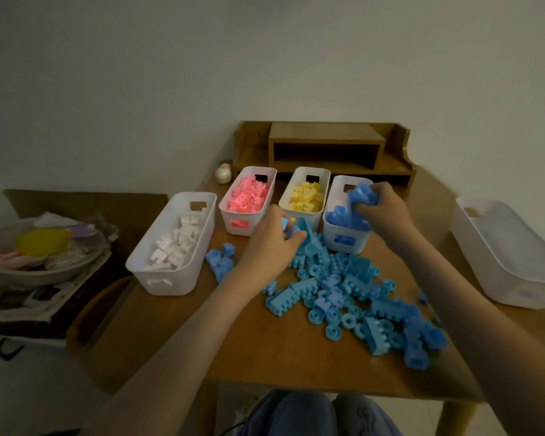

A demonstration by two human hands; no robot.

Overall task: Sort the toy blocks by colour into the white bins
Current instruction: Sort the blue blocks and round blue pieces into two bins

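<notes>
At centre frame the right hand [381, 206] clutched a fistful of blue blocks [362, 194] over the blue bin [343, 243] – fingers curled tight – while the left hand [272, 237] pinched blue pieces (several) [291, 229] above the loose blue pile [356, 294], lower right.

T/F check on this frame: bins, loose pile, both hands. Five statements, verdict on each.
1. The right hand holds blue blocks above the bin of blue blocks. True.
2. The pink bin stands left of the yellow bin. True.
3. The loose pile on the table holds mixed colours. False: the pile on the table is all blue.
4. The far-right bin is full of white blocks. False: the far-right bin looks empty; the white blocks lie in the leftmost bin.
5. The left hand lies flat and empty. False: the left hand grips blue blocks.
</notes>
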